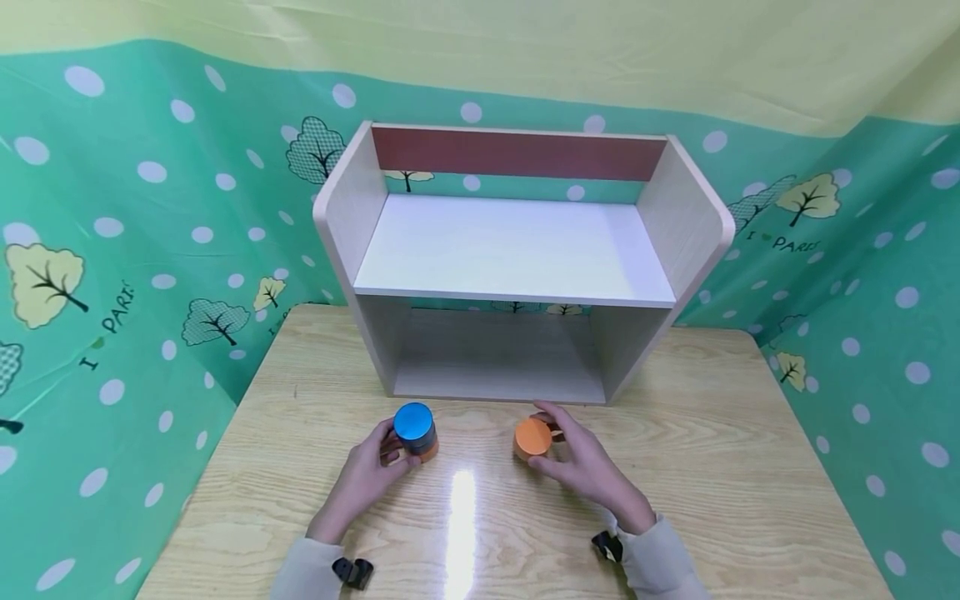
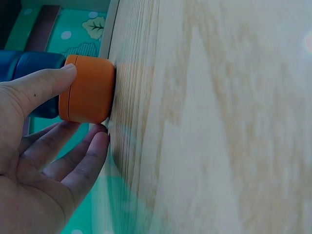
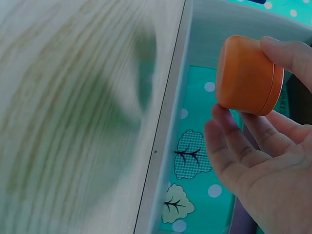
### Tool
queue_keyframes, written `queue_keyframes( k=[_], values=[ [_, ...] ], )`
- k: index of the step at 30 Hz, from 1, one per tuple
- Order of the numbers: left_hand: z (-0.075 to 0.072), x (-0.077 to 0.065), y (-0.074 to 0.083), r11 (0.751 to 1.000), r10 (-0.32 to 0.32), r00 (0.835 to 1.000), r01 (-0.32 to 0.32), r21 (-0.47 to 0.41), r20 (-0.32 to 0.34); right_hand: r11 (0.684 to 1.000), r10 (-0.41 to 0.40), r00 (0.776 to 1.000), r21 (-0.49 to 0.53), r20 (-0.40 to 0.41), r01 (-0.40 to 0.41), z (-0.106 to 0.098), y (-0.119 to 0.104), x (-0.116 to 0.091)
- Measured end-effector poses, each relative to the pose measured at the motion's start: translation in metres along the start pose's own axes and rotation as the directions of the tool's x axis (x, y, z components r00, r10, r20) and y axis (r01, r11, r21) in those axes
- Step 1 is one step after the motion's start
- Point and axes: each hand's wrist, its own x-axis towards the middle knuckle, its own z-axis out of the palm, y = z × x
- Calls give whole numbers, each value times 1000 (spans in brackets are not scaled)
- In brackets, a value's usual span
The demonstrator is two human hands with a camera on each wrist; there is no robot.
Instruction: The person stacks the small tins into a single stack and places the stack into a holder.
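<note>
Holding an orange jar (image 1: 532, 437) just above the desk (image 1: 738, 442), the right hand (image 1: 588, 465) has its grip partly closed around it. The left hand (image 1: 367, 472) likewise grips a second orange jar (image 2: 90, 90) standing on the desk beneath a blue jar (image 1: 414, 422).

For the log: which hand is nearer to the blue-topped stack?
Left. The left hand grips the stack from its left side; the right hand is apart from it, off to its right, holding a separate orange tin.
</note>
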Motion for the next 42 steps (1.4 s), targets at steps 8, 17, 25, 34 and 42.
queue_keyframes(
  k=[8, 17, 25, 34, 42],
  values=[
    [0, 0, -2, 1000, 24, 1000, -24, -13, 9, 999, -38, 999, -23, -9, 37, 0, -5, 3],
    [-1, -1, -1, 1000, 14, 1000, -14, -8, -2, 993, -108, 994, -39, -1, 108, -1, -17, 12],
    [1, -1, -2, 1000, 28, 1000, -28, -8, -10, 987, -160, 987, -31, 1, 160, -4, -28, 25],
    [1, 0, -3, 999, 33, 999, -33, -12, -6, 987, -157, 988, -48, -9, 156, -4, -37, 31],
    [1, 1, -4, 999, 29, 1000, -29, -24, -2, 986, -165, 986, -36, -9, 164, -1, -45, 38]
  ],
)
